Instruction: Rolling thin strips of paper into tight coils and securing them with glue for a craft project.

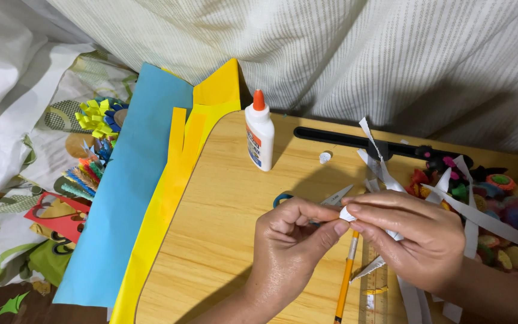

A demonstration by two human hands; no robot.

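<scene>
Both hands meet over the near right of the wooden table (223,198): left hand (292,240) and right hand (412,231) each pinch 1 small white paper coil (347,214), fingertips pressed close to keep it tight. 1 glue bottle (259,132) stands far; 1 pencil (346,279) lies near.
</scene>
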